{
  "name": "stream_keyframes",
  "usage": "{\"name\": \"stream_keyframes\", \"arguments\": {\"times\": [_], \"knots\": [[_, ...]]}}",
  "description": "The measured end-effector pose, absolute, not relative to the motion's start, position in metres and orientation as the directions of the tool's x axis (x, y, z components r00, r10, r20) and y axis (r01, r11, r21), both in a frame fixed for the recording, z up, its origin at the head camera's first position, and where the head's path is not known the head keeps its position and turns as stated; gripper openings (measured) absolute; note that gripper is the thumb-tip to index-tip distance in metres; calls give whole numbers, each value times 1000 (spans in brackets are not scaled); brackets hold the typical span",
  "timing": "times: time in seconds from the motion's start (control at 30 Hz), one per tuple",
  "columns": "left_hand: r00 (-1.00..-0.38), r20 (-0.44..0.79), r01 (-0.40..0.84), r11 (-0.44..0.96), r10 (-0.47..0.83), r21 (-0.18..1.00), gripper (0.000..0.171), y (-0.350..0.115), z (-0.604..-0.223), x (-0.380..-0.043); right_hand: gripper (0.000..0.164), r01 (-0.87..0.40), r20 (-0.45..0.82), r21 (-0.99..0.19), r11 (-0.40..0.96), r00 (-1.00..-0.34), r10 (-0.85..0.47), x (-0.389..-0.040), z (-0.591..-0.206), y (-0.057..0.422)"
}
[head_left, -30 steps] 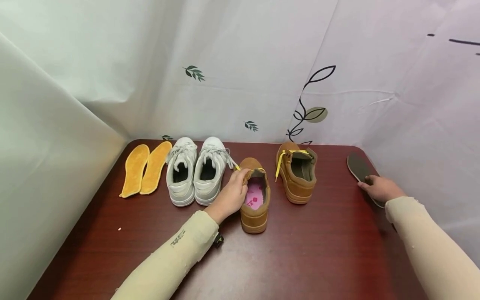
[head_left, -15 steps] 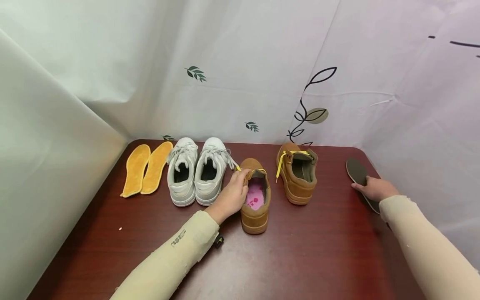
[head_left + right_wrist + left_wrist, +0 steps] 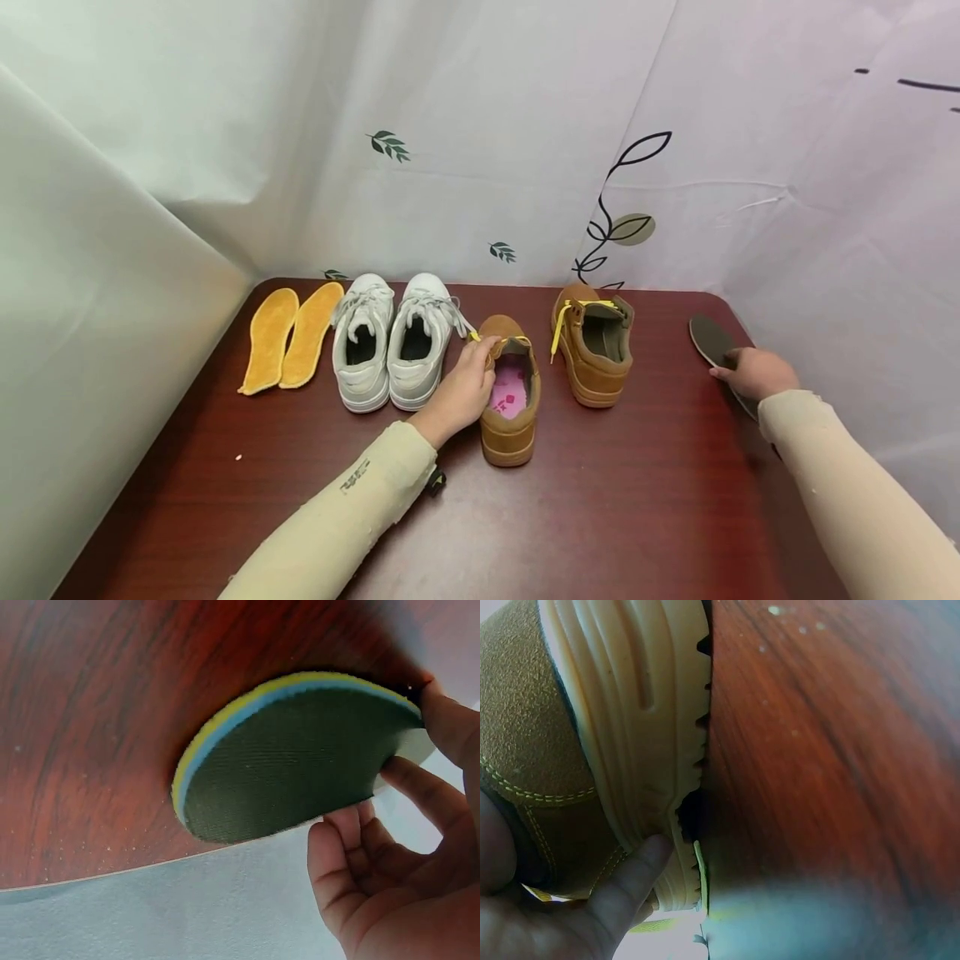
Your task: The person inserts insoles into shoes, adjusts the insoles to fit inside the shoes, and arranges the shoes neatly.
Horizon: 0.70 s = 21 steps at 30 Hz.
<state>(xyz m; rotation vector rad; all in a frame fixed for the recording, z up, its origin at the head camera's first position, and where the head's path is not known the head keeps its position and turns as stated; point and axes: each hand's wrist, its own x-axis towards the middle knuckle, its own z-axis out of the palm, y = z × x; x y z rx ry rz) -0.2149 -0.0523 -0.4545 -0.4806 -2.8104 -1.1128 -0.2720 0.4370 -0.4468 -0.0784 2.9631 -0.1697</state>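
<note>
My left hand (image 3: 467,385) grips the left side of a brown suede shoe (image 3: 508,442) with a pink insole (image 3: 512,393) inside. In the left wrist view a finger (image 3: 634,881) lies against the tan sole (image 3: 641,712) of that shoe. At the table's right edge, my right hand (image 3: 761,373) holds a dark green insole (image 3: 711,337) by one end. The right wrist view shows the yellow-and-blue layered edge of the insole (image 3: 285,765), with the thumb and index finger at its far end. The palm covers part of it in the head view.
Another brown shoe (image 3: 600,375) with yellow laces stands between the hands, towards the back. Two white sneakers (image 3: 363,383) sit side by side left of the gripped shoe. Farther left lie two yellow fuzzy insoles (image 3: 270,337). Pale curtains (image 3: 450,167) surround the dark red table (image 3: 600,517).
My right hand has shifted a little left, and the green insole has slid slightly left and towards me. The left hand and the gripped shoe stay in place.
</note>
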Motion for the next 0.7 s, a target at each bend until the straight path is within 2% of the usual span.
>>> {"name": "stream_keyframes", "arguments": {"times": [0.2,0.33,0.57,0.7], "knots": [[-948,191,316,691,255,650,50,-52,-456,-215,65,-45,-180,-138,989,-981,-70,-273,-445,438],[-948,189,316,693,256,648,51,-52,-456,-215,56,-44,-170,-157,987,-983,-71,-273,-444,438],[-944,203,328,692,259,643,49,-52,-455,-214,34,-62,-98,-185,981,-992,-81,-271,-442,433],[-945,203,325,694,255,642,50,-52,-455,-214,31,-74,-57,-216,974,-995,-88,-269,-436,428]]}}
